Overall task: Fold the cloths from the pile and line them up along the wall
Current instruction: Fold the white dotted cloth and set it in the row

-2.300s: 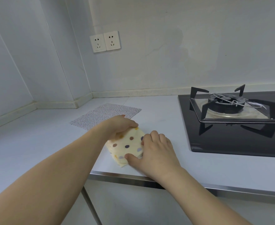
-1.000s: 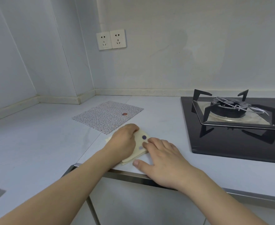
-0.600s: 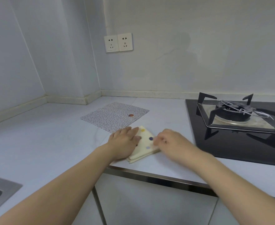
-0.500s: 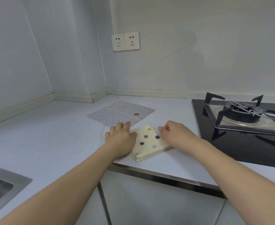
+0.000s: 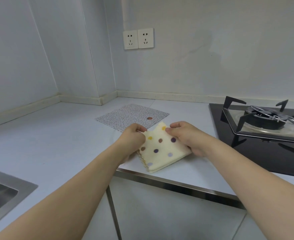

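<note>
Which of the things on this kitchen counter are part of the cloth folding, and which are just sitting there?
Part of the job:
- folded polka-dot cloth, pinched at its far edge by the left hand and right hand
- speckled cloth, lying flat behind it
- back wall

Just there:
- gas stove
- sink
- wall sockets

Nothing readable here tbh. No words, brand names or numbers anywhere. The two wall sockets [image 5: 138,38] are plain white with no markings I can make out, and the stove [image 5: 264,118] shows no logo or label either.
</note>
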The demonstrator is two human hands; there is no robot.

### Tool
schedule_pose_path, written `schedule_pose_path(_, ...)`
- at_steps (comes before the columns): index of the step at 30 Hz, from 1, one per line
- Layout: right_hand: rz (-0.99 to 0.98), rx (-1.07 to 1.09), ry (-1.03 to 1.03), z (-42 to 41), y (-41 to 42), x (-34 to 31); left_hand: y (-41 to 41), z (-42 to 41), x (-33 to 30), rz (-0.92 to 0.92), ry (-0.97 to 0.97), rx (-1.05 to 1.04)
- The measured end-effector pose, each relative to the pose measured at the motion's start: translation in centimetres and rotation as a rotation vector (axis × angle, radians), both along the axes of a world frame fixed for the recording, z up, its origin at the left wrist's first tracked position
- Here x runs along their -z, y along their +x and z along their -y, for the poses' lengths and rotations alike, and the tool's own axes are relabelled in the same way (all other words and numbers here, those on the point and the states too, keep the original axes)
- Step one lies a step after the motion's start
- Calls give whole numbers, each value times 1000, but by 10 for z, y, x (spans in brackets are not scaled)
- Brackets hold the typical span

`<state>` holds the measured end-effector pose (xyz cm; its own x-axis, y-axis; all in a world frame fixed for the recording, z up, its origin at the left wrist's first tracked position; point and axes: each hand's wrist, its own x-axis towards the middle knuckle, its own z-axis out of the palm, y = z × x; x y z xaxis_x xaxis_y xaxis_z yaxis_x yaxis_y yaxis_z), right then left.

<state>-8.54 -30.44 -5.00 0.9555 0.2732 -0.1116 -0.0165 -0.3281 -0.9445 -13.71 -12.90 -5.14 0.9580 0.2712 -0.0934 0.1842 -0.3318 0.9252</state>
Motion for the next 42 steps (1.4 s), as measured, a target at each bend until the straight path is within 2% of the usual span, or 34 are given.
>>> schedule_pose_path(2, -35, -36, 38, 2, -11, -7, -7, 2, -1, 30, -106, -20)
schedule_pose_path(7, 103, 1, 112, 19, -51, -37, -37, 27, -7, 96, -492, -198)
schedule_pose_path(9, 114, 4, 133, 28, -60, -47, -50, 43, -12, 25, -633, -96)
schedule_pose_path(11, 123, 29, 144, 45, -72, -58, -60, 65, -20, 1, -686, 4)
schedule_pose_path(14, 129, 98, 168, 71, -78, -72, -62, 98, -32, 73, -614, -25)
schedule_pose_path(19, 121, 222, 216, 112, -52, -72, -29, 138, -39, 334, -253, -107)
schedule_pose_path(22, 142, 350, 134, 128, -17, -59, 3, 162, -36, 442, -48, -61)
schedule_pose_path(25, 163, 456, -23, 149, 6, -60, 32, 189, -46, 415, 67, -37)
schedule_pose_path(30, 175, 629, -189, 214, 2, -133, 49, 263, -124, 353, 53, 105)
schedule_pose_path(35, 98, 765, -125, 310, -45, -226, 25, 357, -219, 286, 56, 277)
schedule_pose_path(39, 31, 892, -44, 400, -82, -255, 2, 450, -251, 259, 40, 411)
schedule_pose_path(42, 22, 961, -69, 476, -98, -270, -11, 526, -265, 253, -24, 461)
